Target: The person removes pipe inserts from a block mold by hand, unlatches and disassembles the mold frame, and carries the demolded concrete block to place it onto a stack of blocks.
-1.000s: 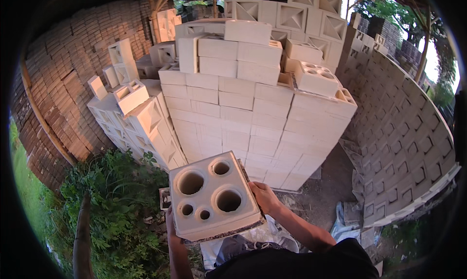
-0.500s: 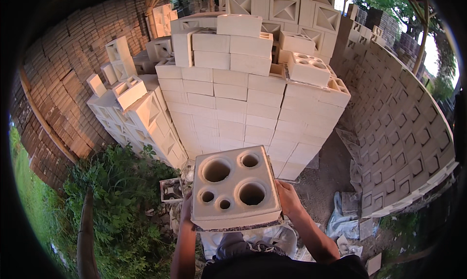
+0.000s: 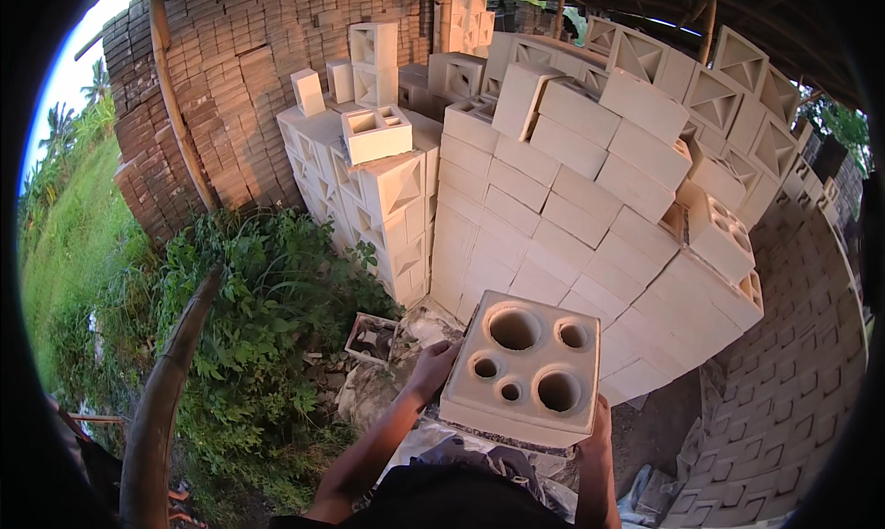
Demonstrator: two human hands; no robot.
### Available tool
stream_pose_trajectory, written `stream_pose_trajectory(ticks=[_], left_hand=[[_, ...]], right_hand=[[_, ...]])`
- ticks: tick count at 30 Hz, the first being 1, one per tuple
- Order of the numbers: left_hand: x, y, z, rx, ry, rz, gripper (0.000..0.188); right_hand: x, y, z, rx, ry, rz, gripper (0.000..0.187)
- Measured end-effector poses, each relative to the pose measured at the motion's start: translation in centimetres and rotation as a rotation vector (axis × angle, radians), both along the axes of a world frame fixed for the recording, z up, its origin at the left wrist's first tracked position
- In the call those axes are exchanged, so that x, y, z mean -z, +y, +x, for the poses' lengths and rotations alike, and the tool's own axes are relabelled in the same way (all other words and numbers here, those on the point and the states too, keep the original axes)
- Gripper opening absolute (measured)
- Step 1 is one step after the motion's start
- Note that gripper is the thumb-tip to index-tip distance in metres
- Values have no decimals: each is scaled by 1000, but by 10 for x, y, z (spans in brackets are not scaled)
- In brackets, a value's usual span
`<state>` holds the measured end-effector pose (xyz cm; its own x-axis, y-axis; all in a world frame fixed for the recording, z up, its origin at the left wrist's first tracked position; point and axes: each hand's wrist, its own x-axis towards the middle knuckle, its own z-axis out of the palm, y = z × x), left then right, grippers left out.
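Note:
Between my two hands is a pale, square concrete breeze block with several round holes of different sizes in its top face. My left hand is closed against the block's left side, and my right hand grips its right side low down. The fingertips of both are partly hidden by the block. It is held up in front of my body with the holes facing up, and a dark rough edge shows along its underside. Beyond it rises a tall stack of pale blocks, apart from the held one.
A lower stack of patterned blocks stands left of the tall one, a loose block on top. Leafy plants and a slanting wooden pole are at left. Grey patterned blocks line the right. A broken block lies on the ground.
My view has swung left, so the stacks sit further right and look tilted. The breeze block stays between both hands and now appears further right in the picture.

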<state>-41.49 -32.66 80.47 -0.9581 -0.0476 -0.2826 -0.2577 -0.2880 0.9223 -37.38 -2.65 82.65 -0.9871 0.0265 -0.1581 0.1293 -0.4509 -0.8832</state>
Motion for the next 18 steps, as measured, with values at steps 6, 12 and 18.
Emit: stream_pose_trajectory(ticks=[6,12,18], left_hand=[[-6,-33,-12,-143,64,-14,31],[-22,-73,-7,-195,115,72,23],[-22,-57,-30,-128,121,92,22]], right_hand=[[-5,-37,-45,-84,-77,114,34],[10,-79,-82,-79,-134,163,35],[5,-60,-92,-70,-213,166,38]])
